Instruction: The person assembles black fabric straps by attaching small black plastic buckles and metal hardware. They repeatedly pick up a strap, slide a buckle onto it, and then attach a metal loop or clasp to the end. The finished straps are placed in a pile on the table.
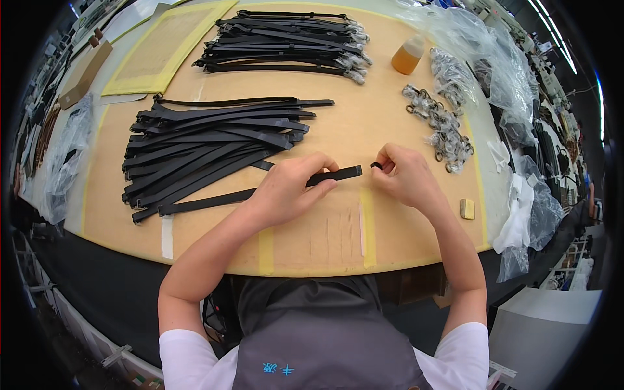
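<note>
Pinching a black strap [260,192], left hand [286,188]; right hand [403,174] holds a small black loop [376,166].

two piles of black straps [214,149], one amber bottle [407,56]

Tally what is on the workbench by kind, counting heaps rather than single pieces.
Heaps of black straps: 2, near and far
Strap held in left hand: 1
Black loop in right hand: 1
Amber bottle: 1
Metal ring heap: 1
Total: 6
</note>
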